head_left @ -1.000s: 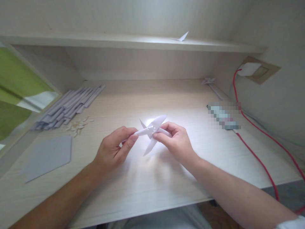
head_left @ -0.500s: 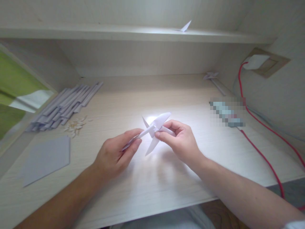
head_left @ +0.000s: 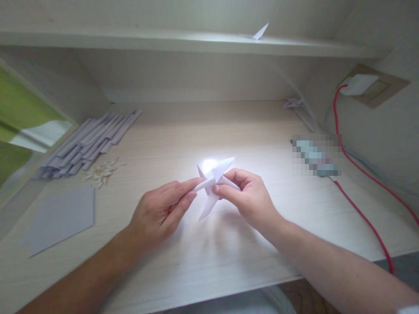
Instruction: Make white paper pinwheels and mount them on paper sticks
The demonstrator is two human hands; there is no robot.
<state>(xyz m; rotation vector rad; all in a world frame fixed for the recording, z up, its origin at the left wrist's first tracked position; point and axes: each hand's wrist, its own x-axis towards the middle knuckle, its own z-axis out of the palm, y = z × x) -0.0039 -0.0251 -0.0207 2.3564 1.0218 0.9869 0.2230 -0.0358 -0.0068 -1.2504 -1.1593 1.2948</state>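
Observation:
A white folded-paper pinwheel (head_left: 222,169) is held up over the middle of the desk, its pointed blades spread out. My left hand (head_left: 163,207) pinches a narrow arm of it on the left between thumb and fingers. On the other side, my right hand (head_left: 247,189) grips it close to the centre, thumb in front and index finger bent behind. The fingers hide part of the paper, so I cannot tell how the pieces join.
Rolled paper tubes (head_left: 94,139) lie piled at the left, beside a heap of small pale pieces (head_left: 102,171) and a stack of paper (head_left: 63,220). Another pinwheel (head_left: 293,103) lies back right. A blurred device (head_left: 314,157) has a red cable (head_left: 363,222). Folded paper (head_left: 261,32) sits on the shelf (head_left: 163,41).
My left hand has shifted slightly right, nearer the pinwheel's centre. The pinwheel has tilted a little, its lower blade dropping. The camera view has shifted slightly.

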